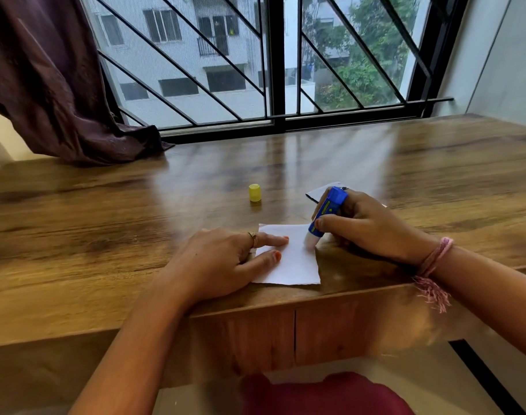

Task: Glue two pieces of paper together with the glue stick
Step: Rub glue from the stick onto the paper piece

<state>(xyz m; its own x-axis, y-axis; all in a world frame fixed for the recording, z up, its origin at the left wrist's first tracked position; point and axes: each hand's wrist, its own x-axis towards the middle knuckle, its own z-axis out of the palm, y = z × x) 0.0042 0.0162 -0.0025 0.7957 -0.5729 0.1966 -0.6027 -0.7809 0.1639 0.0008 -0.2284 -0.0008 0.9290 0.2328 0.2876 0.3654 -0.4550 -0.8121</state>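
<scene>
The right hand (360,227) grips the blue glue stick (326,212), fingers curled round its barrel and thumb along the front. The stick is tilted: its long axis runs from the blue base, up and away from the person, down toward them and slightly left, ending in the pale glue tip, which touches the white paper (291,259) near its far right corner. That paper lies flat on the wooden table (106,220), close to the near edge, its near side ragged. The left hand (222,259) lies on the paper's left part with fingers straight and slightly spread, pressing it down; a ring sits on one finger. A second paper (321,193) lies just beyond the right hand, mostly hidden behind it and the stick. The yellow cap (255,193) stands upright on the table, well apart from the stick, beyond the paper and to its left.
</scene>
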